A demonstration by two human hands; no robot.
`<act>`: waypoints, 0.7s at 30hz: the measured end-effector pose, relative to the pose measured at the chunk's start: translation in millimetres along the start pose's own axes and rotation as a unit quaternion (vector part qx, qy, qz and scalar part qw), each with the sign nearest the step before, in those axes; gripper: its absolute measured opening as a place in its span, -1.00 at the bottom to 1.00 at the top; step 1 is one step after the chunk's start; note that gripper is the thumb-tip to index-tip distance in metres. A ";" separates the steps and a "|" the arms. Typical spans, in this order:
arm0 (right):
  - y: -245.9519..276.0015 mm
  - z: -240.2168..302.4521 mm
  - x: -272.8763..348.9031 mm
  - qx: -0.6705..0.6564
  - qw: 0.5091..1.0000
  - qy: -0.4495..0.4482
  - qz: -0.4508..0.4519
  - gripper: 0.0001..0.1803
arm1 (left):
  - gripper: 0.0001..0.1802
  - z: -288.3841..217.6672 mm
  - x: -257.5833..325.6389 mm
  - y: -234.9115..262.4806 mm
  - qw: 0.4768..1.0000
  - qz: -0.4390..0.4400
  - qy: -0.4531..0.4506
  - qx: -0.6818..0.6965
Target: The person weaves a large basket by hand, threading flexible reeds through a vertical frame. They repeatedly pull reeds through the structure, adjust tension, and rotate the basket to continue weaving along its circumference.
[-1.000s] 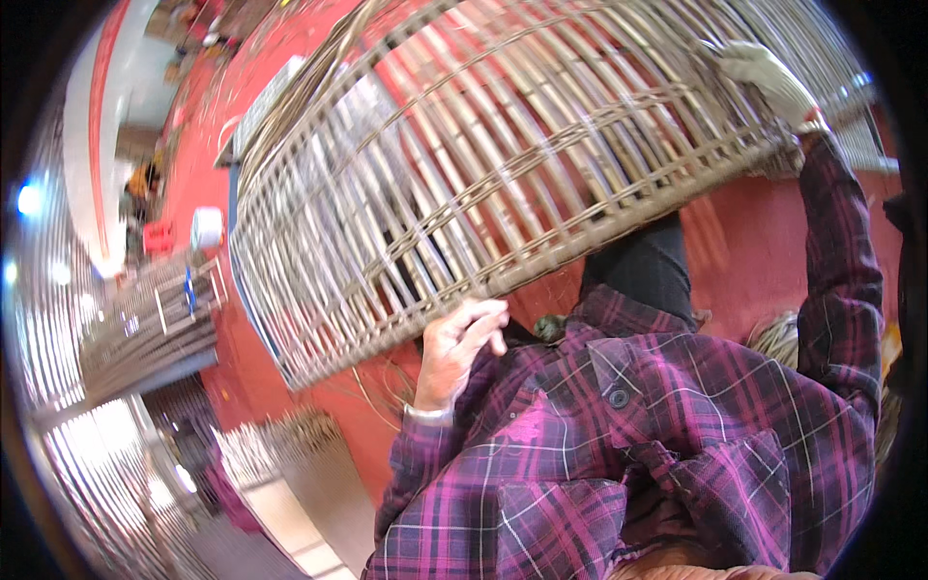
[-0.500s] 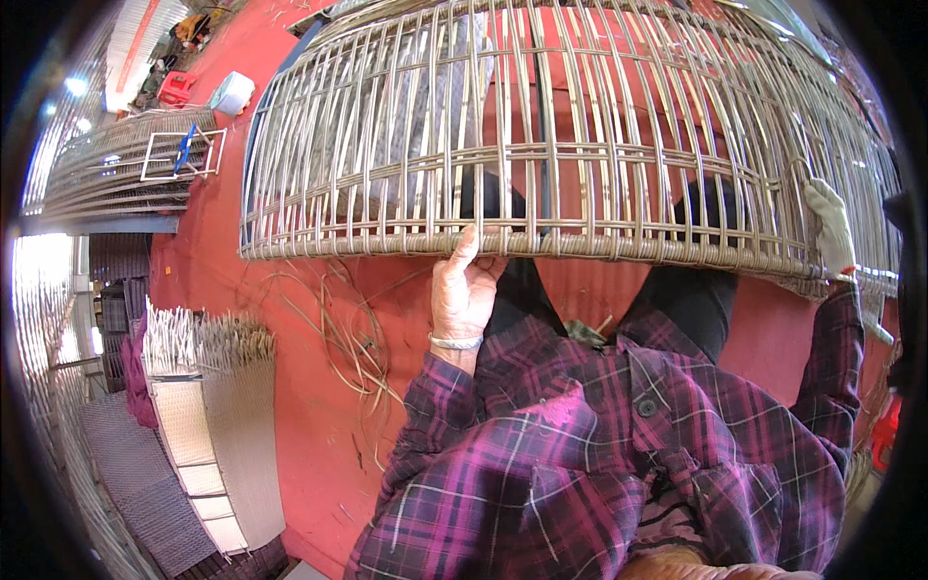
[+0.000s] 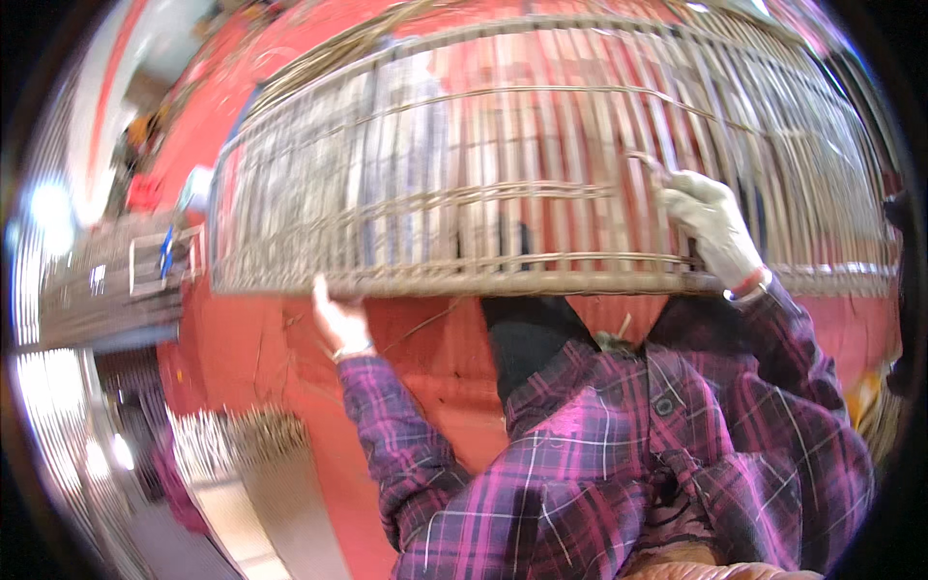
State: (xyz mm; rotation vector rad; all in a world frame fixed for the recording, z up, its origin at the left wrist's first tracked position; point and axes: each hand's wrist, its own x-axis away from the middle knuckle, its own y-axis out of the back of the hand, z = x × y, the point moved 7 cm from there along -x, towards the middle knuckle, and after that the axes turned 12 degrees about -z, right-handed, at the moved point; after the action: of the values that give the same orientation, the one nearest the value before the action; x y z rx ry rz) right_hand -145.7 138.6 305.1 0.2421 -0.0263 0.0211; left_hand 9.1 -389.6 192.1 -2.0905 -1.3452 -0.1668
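Note:
A wide woven wicker panel (image 3: 483,282) of thin upright canes and cross strands lies across in front of me, above my legs. At its near rim, left of the middle, my bare left hand (image 3: 340,324) has the thumb up over the edge and the other fingers underneath, gripping the rim. My right hand (image 3: 710,217), in a pale glove, is over the right half of the panel with its fingers bent together. A thin, curved brownish piece (image 3: 646,162) pokes out at its fingertips; motion blur hides what it is.
The floor (image 3: 406,406) is red. To the left stand woven panels (image 3: 280,483) with frayed cane ends on top. Beyond them is a stack of long canes (image 3: 106,271) with a white frame and a blue item. A red object (image 3: 145,191) lies at the far left.
My left hand has slid left along the near rim. My gloved right hand has come from the panel's right end inward over its canes. The whole view has shifted and blurred.

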 end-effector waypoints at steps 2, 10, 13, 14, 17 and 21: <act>-6.0 -7.3 4.7 0.065 0.996 0.051 0.043 -0.73 | -0.64 -8.8 1.9 2.3 0.997 -0.038 -0.040 -0.059; -0.9 -25.0 -4.1 0.087 0.984 -0.018 0.157 -0.69 | -0.28 -19.1 33.2 -10.5 0.956 -0.126 -0.162 -0.212; 7.5 -12.8 -4.6 0.106 0.979 0.068 0.158 -0.72 | -0.13 -37.1 42.3 -1.1 0.888 -0.219 -0.240 -0.324; 10.8 -15.6 -4.6 0.122 0.980 0.045 0.152 -0.77 | -0.11 -44.7 41.2 1.9 0.866 -0.252 -0.254 -0.349; 36.0 6.7 -2.3 0.181 0.962 0.161 0.124 -0.83 | -0.03 -69.2 28.1 12.5 0.780 -0.330 -0.279 -0.452; 103.4 18.9 -12.2 0.351 0.923 0.148 0.054 -0.87 | -0.02 -99.5 -1.8 27.3 0.702 -0.318 -0.277 -0.574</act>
State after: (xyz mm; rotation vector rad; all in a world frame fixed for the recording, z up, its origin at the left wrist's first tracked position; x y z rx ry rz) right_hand -160.8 234.2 347.8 0.9542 0.2747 0.1795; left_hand 54.0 -455.4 257.6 -2.5627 -2.8561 -0.9449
